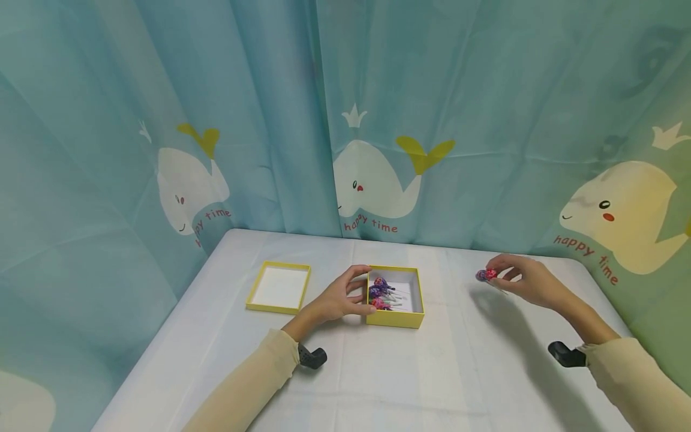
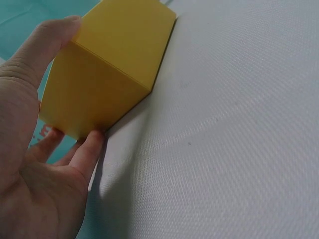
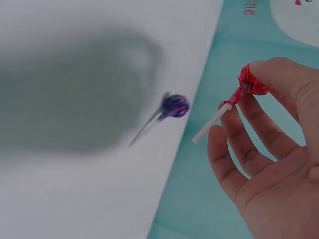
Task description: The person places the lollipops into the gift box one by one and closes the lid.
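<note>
A red-wrapped lollipop [image 3: 253, 80] with a white stick is pinched by its candy end between the thumb and fingers of my right hand [image 1: 531, 283], above the table's right part. A purple-wrapped lollipop [image 3: 175, 105] lies on the white cloth below, overlapping the red one in the head view. My left hand [image 1: 337, 297] holds the left side of an open yellow box [image 1: 396, 319], thumb at its near corner and fingers spread toward the far one. Inside, several lollipops [image 1: 380, 291] in purple, red and pink wrappers lie along the left wall, sticks pointing right.
A shallow yellow lid [image 1: 279, 287] with a white inside lies face up, left of the box. White cloth [image 1: 399, 378] covers the table. A blue-green curtain [image 1: 281, 120] with whale prints hangs right behind the table's far edge and down the left side.
</note>
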Demonstrator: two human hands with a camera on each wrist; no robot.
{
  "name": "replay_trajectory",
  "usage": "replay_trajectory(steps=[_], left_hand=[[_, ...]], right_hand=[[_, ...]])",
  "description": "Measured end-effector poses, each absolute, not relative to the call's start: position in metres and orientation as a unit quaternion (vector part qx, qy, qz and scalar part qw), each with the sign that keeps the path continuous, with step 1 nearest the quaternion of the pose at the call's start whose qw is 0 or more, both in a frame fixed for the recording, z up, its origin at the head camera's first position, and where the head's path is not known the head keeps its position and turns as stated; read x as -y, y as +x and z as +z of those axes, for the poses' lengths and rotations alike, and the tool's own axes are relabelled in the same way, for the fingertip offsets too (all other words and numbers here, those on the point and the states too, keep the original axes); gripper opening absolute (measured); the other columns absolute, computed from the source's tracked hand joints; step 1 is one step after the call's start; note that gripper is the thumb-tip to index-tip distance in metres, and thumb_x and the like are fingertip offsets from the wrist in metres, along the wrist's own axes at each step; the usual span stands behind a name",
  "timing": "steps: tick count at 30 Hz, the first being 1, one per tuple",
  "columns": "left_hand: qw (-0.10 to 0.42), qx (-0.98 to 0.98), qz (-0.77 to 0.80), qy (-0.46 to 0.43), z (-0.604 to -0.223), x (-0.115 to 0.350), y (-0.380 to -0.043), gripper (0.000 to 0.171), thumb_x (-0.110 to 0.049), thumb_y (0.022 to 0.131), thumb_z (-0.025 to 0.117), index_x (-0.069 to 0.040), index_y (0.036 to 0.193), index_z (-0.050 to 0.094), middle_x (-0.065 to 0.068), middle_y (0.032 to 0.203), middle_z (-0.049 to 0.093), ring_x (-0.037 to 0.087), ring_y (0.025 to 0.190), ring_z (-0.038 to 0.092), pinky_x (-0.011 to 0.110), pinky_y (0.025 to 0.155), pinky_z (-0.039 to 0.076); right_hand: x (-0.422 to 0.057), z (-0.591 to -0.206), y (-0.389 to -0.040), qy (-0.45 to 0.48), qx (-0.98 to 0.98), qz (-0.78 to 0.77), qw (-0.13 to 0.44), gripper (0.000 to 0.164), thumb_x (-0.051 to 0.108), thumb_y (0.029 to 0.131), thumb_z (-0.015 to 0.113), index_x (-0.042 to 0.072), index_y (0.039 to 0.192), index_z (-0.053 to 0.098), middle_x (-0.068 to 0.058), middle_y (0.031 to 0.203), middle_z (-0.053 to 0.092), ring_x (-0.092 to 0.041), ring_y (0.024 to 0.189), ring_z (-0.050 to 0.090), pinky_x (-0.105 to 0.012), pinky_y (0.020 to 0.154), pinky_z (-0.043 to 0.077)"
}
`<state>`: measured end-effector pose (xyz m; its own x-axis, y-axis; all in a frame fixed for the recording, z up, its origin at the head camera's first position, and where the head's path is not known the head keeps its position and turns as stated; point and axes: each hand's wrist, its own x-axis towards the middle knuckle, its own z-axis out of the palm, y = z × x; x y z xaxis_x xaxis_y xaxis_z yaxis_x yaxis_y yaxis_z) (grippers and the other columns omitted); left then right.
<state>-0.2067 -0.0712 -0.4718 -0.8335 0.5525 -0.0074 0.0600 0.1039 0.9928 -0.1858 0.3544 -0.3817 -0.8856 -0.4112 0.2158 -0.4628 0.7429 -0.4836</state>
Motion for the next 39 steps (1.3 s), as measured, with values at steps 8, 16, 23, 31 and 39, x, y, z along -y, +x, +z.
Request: replay_trajectory(steps=[8,16,23,31,39], left_hand=[[0.195,-0.716,0.635,0.213,-0.470,0.071,-0.205,0.086,-0.015,0.074,0.087,-0.024,0.145,0.037,0.000,0.154,0.031,0.024,0.141,0.035,0.033,0.105,0.045],[0.196,-0.717,0.635,0.211,-0.471,0.071,-0.207,0.085,-0.014,0.076,0.086,-0.024,0.145,0.037,-0.001,0.153,0.031,0.024,0.141,0.035,0.033,0.106,0.044],[0.198,-0.719,0.633,0.209,-0.467,0.071,-0.206,0.087,-0.014,0.075,0.086,-0.023,0.145,0.037,-0.001,0.153,0.031,0.023,0.141,0.035,0.033,0.106,0.044],[0.201,-0.712,0.639,0.210,-0.468,0.072,-0.206,0.086,-0.012,0.075,0.086,-0.024,0.145,0.037,0.000,0.154,0.030,0.024,0.141,0.034,0.032,0.106,0.043],[0.200,-0.710,0.641,0.212,-0.468,0.072,-0.206,0.086,-0.011,0.076,0.085,-0.023,0.145,0.036,0.001,0.155,0.029,0.024,0.141,0.033,0.033,0.107,0.043]], right_hand=[[-0.342,-0.367,-0.189,0.222,0.930,0.288,0.049,0.021,0.014,0.089,0.073,0.014,0.109,0.067,-0.001,0.103,0.069,-0.010,0.085,0.066,-0.024,0.068,0.057],[-0.329,-0.354,-0.191,0.227,0.922,0.308,0.061,0.023,0.018,0.089,0.073,0.015,0.112,0.066,-0.001,0.104,0.069,-0.012,0.086,0.066,-0.020,0.071,0.056],[-0.322,-0.351,-0.193,0.237,0.911,0.330,0.063,0.023,0.014,0.088,0.074,0.013,0.110,0.066,-0.002,0.102,0.069,-0.012,0.085,0.067,-0.018,0.071,0.056],[-0.313,-0.351,-0.195,0.234,0.914,0.325,0.059,0.023,0.016,0.088,0.075,0.014,0.109,0.066,-0.001,0.102,0.068,-0.015,0.085,0.067,-0.020,0.070,0.058],[-0.300,-0.351,-0.198,0.235,0.912,0.332,0.051,0.022,0.016,0.088,0.074,0.014,0.109,0.066,-0.002,0.103,0.068,-0.019,0.085,0.067,-0.024,0.067,0.059]])
